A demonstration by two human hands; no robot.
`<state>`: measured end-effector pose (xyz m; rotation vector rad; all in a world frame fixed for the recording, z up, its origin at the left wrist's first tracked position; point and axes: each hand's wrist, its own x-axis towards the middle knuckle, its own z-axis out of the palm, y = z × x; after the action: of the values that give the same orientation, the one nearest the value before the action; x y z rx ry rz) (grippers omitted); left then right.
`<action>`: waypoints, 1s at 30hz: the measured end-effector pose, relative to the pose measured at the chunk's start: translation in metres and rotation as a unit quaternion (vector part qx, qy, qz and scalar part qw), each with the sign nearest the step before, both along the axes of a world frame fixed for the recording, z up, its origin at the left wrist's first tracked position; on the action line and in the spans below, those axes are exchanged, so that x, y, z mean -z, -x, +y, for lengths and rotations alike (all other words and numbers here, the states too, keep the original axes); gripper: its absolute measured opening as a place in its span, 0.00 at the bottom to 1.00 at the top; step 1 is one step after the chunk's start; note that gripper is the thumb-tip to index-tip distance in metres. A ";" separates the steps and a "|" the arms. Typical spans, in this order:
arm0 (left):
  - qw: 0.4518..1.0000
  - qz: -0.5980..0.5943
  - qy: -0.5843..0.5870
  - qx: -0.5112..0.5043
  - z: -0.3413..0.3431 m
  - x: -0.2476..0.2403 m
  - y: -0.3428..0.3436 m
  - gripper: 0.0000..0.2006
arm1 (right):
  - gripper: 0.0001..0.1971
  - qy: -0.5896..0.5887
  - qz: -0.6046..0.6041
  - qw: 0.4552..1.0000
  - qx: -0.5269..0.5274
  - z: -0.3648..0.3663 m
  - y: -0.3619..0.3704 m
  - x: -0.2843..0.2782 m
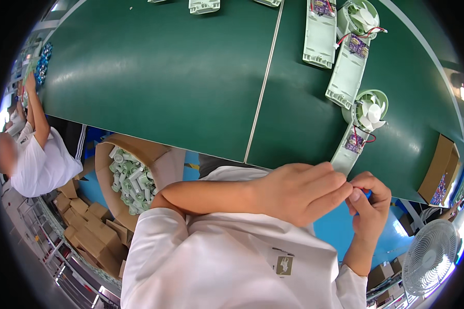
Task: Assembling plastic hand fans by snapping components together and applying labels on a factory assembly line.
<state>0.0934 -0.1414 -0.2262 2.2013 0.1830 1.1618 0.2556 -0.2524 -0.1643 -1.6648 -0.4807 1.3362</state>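
Just over the table's front edge, my left hand (307,190) and my right hand (370,206) meet at their fingertips. My right fingers are closed around a small blue piece (366,193), mostly covered by them. The left fingers pinch together beside it; whatever they hold is hidden. Partly behind my left fingertips lies a pale green half-shell of a small fan (345,159), with a purple circuit board (353,142), red and black wires and white fan blades (372,112). Beyond it lie another such fan shell (345,77) and a further pale green shell (318,46).
The green table (165,77) has a pale seam (263,87) across it. A cardboard box (438,170) sits at its right edge. Left of me stands a large carton (105,170) of pale green parts (131,180). A co-worker (44,159) reaches over the table's far left. A standing fan (430,257) is lower right.
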 end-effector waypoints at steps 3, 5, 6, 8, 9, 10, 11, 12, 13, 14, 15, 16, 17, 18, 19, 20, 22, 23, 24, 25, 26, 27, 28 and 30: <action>0.973 0.134 0.167 -0.087 0.007 -0.010 -0.007 0.24 | 0.03 -0.078 -0.161 0.984 -0.019 0.003 -0.008 0.008; 0.959 0.178 0.210 -0.069 0.008 -0.007 -0.007 0.26 | 0.05 -0.093 -0.333 0.937 -0.056 0.011 -0.017 0.011; 0.940 0.226 0.250 -0.050 0.008 -0.006 -0.007 0.28 | 0.05 -0.092 -0.336 0.935 -0.062 0.014 -0.019 0.012; 0.935 0.227 0.270 -0.035 0.009 -0.006 -0.012 0.21 | 0.07 -0.120 -0.411 0.900 -0.077 0.017 -0.023 0.018; 0.934 0.253 0.250 -0.013 0.011 -0.004 -0.014 0.19 | 0.07 -0.131 -0.429 0.890 -0.083 0.018 -0.024 0.021; 0.932 0.279 0.230 0.009 0.012 -0.002 -0.015 0.17 | 0.07 -0.130 -0.431 0.889 -0.089 0.020 -0.024 0.023; 0.932 0.276 0.234 0.006 0.014 -0.001 -0.016 0.17 | 0.07 -0.137 -0.452 0.876 -0.096 0.022 -0.024 0.024; 0.938 0.262 0.227 -0.002 0.015 0.000 -0.016 0.16 | 0.07 -0.145 -0.472 0.863 -0.103 0.024 -0.024 0.025; 0.943 0.249 0.219 -0.009 0.015 0.001 -0.016 0.16 | 0.07 -0.145 -0.472 0.863 -0.109 0.026 -0.023 0.024; 0.943 0.247 0.223 -0.013 0.015 0.000 -0.016 0.16 | 0.08 -0.144 -0.484 0.856 -0.113 0.027 -0.023 0.023; 0.946 0.242 0.214 -0.014 0.016 -0.001 -0.016 0.16 | 0.08 -0.143 -0.495 0.849 -0.117 0.028 -0.023 0.023; 0.950 0.236 0.204 -0.015 0.016 -0.002 -0.016 0.16 | 0.08 -0.143 -0.494 0.849 -0.122 0.030 -0.022 0.024; 0.950 0.235 0.207 -0.018 0.016 -0.002 -0.017 0.16 | 0.08 -0.154 -0.509 0.837 -0.127 0.031 -0.021 0.024; 0.951 0.233 0.204 -0.013 0.016 -0.001 -0.018 0.16 | 0.08 -0.165 -0.524 0.825 -0.133 0.033 -0.021 0.024; 0.952 0.232 0.201 -0.009 0.016 -0.001 -0.018 0.16 | 0.08 -0.165 -0.523 0.825 -0.136 0.034 -0.022 0.023; 0.951 0.231 0.203 -0.012 0.016 -0.001 -0.019 0.16 | 0.08 -0.166 -0.538 0.814 -0.141 0.034 -0.022 0.023; 0.953 0.232 0.196 -0.014 0.015 0.000 -0.019 0.16 | 0.09 -0.167 -0.552 0.803 -0.148 0.034 -0.022 0.022; 0.952 0.231 0.198 -0.016 0.014 0.000 -0.020 0.16 | 0.09 -0.167 -0.555 0.801 -0.149 0.034 -0.021 0.022; 0.951 0.230 0.204 -0.014 0.014 0.001 -0.020 0.16 | 0.09 -0.167 -0.558 0.799 -0.149 0.034 -0.021 0.021; 0.951 0.228 0.210 -0.012 0.013 0.001 -0.020 0.16 | 0.09 -0.167 -0.558 0.799 -0.152 0.034 -0.020 0.021; 0.950 0.227 0.212 -0.014 0.013 0.001 -0.020 0.16 | 0.09 -0.171 -0.565 0.793 -0.151 0.035 -0.020 0.021; 0.952 0.226 0.205 -0.012 0.013 0.002 -0.020 0.16 | 0.09 -0.175 -0.573 0.787 -0.149 0.035 -0.019 0.021; 0.954 0.224 0.198 -0.010 0.013 0.002 -0.020 0.16 | 0.09 -0.174 -0.573 0.787 -0.152 0.035 -0.017 0.021; 0.953 0.221 0.206 -0.008 0.013 0.002 -0.019 0.16 | 0.09 -0.179 -0.601 0.764 -0.152 0.036 -0.013 0.019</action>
<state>0.1129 -0.1281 -0.2285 2.0446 0.5761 0.5539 0.2691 -0.2164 -0.1830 -1.9676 -1.6819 0.1177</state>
